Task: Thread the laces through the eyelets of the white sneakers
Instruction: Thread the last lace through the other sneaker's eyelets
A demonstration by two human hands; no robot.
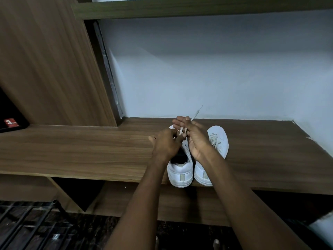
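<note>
Two white sneakers stand side by side on a wooden shelf [90, 150], heels toward me. The left sneaker [180, 171] has its tongue area hidden under my hands. The right sneaker [219, 139] shows laces threaded across its front. My left hand [166, 144] hovers over the left sneaker with fingers curled, pinching the white lace [182, 131]. My right hand [193, 137] holds the same lace, whose free end [197, 112] sticks up and to the right above my fingers.
A pale wall rises behind the shelf, and a wooden panel [54, 60] stands at the left. A dark box with a red label [10, 122] sits at the far left. Below the shelf are open compartments and a dark metal rack [27, 226].
</note>
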